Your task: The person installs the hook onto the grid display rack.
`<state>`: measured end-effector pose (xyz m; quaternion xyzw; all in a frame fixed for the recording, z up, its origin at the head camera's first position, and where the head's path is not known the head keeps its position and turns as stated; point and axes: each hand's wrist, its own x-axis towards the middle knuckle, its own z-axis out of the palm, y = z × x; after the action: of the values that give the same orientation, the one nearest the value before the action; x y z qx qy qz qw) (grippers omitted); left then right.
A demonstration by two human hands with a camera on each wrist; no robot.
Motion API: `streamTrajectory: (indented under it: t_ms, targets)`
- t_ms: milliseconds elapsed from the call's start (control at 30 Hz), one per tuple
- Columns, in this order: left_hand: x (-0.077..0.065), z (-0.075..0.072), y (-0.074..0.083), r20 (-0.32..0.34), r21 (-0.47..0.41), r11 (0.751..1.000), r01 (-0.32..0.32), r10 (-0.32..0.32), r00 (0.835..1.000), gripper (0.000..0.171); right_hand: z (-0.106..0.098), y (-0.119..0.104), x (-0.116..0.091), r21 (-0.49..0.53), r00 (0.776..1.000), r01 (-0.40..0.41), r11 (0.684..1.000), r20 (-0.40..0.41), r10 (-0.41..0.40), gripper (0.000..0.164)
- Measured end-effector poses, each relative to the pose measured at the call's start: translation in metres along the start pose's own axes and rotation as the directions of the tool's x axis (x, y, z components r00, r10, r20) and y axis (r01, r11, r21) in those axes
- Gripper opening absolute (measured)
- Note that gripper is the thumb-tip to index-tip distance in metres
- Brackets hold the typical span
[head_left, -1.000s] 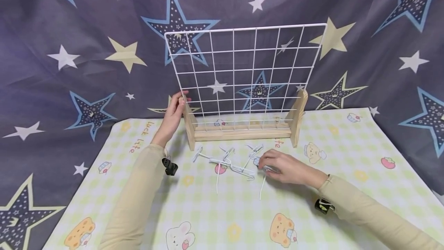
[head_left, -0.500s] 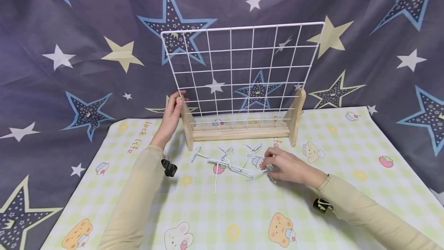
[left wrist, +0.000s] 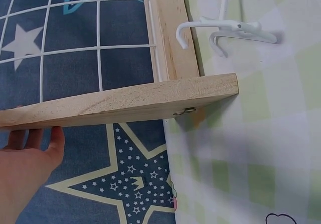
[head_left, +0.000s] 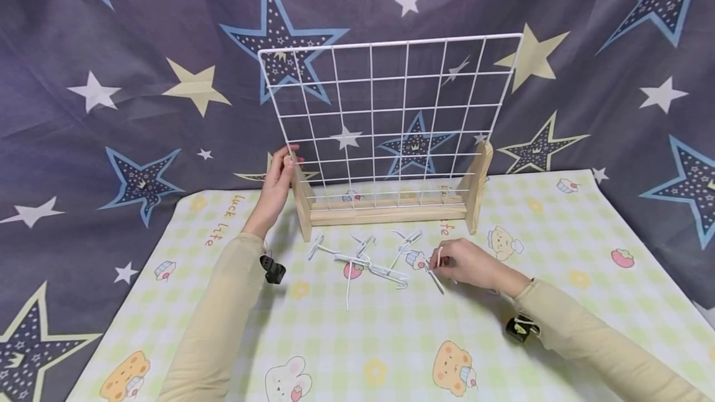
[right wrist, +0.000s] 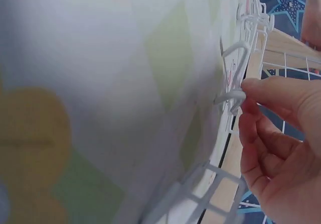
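Observation:
A white wire grid panel (head_left: 391,107) stands in a pale wooden base (head_left: 388,214) with two upright side pieces. My left hand (head_left: 274,191) grips the left wooden side piece (left wrist: 130,101) near its top, fingertips behind it in the head view. Between thumb and fingers, my right hand (head_left: 466,263) pinches a white wire hook (right wrist: 234,97), just above the cloth to the right of the loose hooks. Several more white wire hooks (head_left: 371,265) lie jumbled in front of the base, some overlapping.
A checked cloth with cartoon prints (head_left: 357,334) covers the table. Behind the rack hangs a dark curtain with stars (head_left: 139,79). A grey lattice piece (right wrist: 215,189) shows blurred low in the right wrist view.
My right hand has drawn slightly right, away from the pile, and turned the hook in its fingers. My left hand keeps its grip on the side piece.

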<state>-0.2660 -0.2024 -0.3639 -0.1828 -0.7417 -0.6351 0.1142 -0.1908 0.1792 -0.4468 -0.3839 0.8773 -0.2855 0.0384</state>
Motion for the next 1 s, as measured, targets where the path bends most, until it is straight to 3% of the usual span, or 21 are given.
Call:
streamTrajectory:
  t_ms: [200,533,833,1000]
  targets:
    - [-0.001,0.000,0.000,0.002,-0.022,1.000,0.011,-0.011,1.000,0.039,0.000,0.000,0.001,0.075,0.997,-0.071,0.995,-0.005,0.071,0.013]
    - [-0.001,0.001,-0.001,-0.010,-0.010,1.000,0.024,-0.024,1.000,0.039,0.003,0.000,0.005,0.136,0.998,-0.030,0.990,-0.041,0.036,0.014]
    - [0.000,0.002,0.002,-0.011,-0.016,1.000,0.009,-0.009,1.000,0.038,-0.013,-0.011,0.005,0.103,0.996,0.016,0.995,-0.094,-0.006,0.013]
    - [0.001,0.002,0.001,-0.012,-0.013,1.000,0.006,-0.007,1.000,0.037,-0.027,-0.021,0.004,0.030,0.992,0.064,0.997,-0.110,-0.061,0.019]
